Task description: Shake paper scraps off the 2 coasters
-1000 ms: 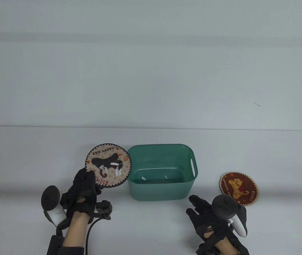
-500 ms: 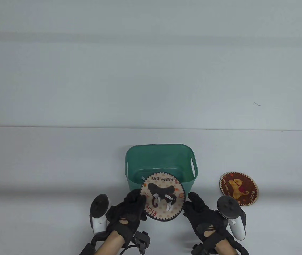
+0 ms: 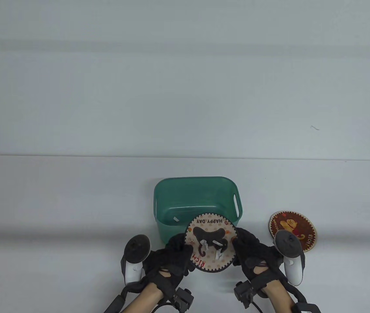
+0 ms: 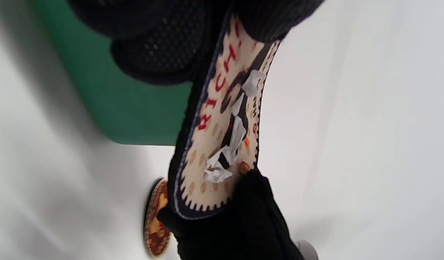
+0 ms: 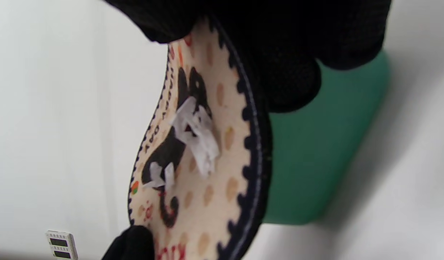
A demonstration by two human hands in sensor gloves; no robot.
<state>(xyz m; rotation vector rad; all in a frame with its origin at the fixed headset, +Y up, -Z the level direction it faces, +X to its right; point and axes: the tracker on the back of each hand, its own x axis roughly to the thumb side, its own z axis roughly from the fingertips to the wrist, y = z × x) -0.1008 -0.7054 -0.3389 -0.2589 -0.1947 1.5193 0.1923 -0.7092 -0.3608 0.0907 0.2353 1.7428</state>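
A: Obs. Cream coaster (image 3: 210, 243) held up btwn both hands, over the near wall of the green bin (image 3: 198, 187). Left hand (image 3: 168, 260) pinches its left edge, right hand (image 3: 253, 256) its right edge. Both clamped on it.

B: Scraps?

A: Paper scraps (image 3: 211, 247) sit near the coaster's centre, none fallen off that I can tell. One scrap (image 3: 176, 219) lies on the bin floor.

B: Key relation for the tip?

A: Bin opening lies straight ahead of the hands, away from the person. The coaster's far edge overlaps the near rim; the near half hangs short of it, over the table (image 3: 58, 202). Judgement: needs to go fwd and tilt far-edge-down, else scraps could drop on the table. Round disc, so no long axis; hands equally near.

B: 2nd coaster?

A: Brown coaster (image 3: 297, 228) flat on the table, right of the bin, nearest the right hand. No scraps visible on it.

B: Wrist cams add anything?

A: Left wrist view: coaster bent into a curve, scraps (image 4: 225, 144) cupped in it. Table view reads it as flat. Right wrist view confirms the bend, scraps (image 5: 196, 137) mid-face.
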